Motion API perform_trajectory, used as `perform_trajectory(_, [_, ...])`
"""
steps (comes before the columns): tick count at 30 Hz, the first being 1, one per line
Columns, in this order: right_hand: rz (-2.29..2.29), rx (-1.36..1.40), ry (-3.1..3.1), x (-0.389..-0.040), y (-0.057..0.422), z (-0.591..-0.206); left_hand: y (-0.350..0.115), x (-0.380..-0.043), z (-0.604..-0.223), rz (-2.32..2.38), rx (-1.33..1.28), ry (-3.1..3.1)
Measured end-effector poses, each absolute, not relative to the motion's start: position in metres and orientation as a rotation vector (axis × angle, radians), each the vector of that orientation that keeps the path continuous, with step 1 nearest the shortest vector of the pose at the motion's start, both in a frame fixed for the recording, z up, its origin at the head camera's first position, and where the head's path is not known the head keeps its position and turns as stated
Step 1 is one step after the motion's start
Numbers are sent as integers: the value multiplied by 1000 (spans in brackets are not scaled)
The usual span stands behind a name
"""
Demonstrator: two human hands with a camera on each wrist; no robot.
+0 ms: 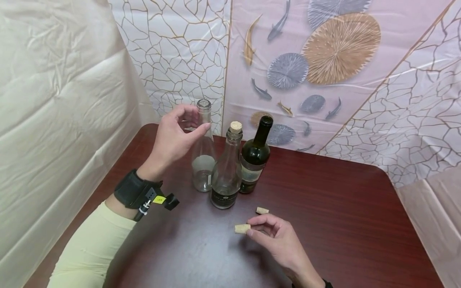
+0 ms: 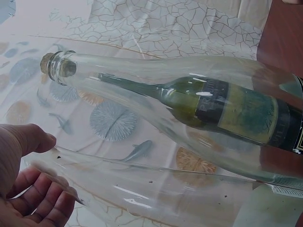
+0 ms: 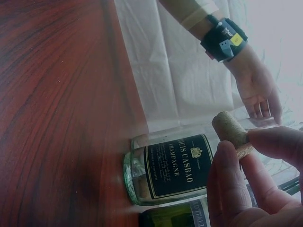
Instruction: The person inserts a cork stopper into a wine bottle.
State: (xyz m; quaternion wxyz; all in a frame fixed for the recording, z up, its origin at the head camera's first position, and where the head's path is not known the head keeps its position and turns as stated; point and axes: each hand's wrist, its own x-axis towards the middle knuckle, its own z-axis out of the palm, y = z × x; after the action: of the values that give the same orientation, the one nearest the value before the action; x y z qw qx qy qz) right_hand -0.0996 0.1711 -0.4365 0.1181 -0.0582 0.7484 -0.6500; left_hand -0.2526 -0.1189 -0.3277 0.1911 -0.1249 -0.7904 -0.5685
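Note:
In the head view my left hand (image 1: 176,132) is round the neck of a clear glass bottle (image 1: 204,150), thumb in front and fingers at the side. The bottle stands upright, its mouth uncorked. The left wrist view shows the same hand (image 2: 35,175) with its thumb against the glass. Between thumb and fingers, my right hand (image 1: 279,242) pinches a cork (image 1: 242,229) above the table. A second cork (image 1: 262,210) lies just behind that hand. Beside the left bottle stands another clear bottle (image 1: 226,176) with a cork (image 1: 235,127) in its mouth.
A dark green wine bottle (image 1: 255,156) without a cork stands to the right, close to the corked one. All three bottles stand on a dark red wooden table (image 1: 335,216). Patterned cloth (image 1: 180,52) hangs behind, and a pale cloth (image 1: 65,100) hangs on the left.

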Motion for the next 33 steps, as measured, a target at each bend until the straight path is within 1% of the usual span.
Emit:
perform_trajectory(7, [-1879,-137,2219,-100,172,-435,-126,-243,-329,-1593,-364,-2174])
perform_trajectory(21, [-1858,-82,2228,-98,174,-431,-139,-204,-331,-1551,-387,-2215])
perform_trajectory(33, [-1910,-75,2208,-93,179,-434,-133,-162,-331,-1548,-576,-2213])
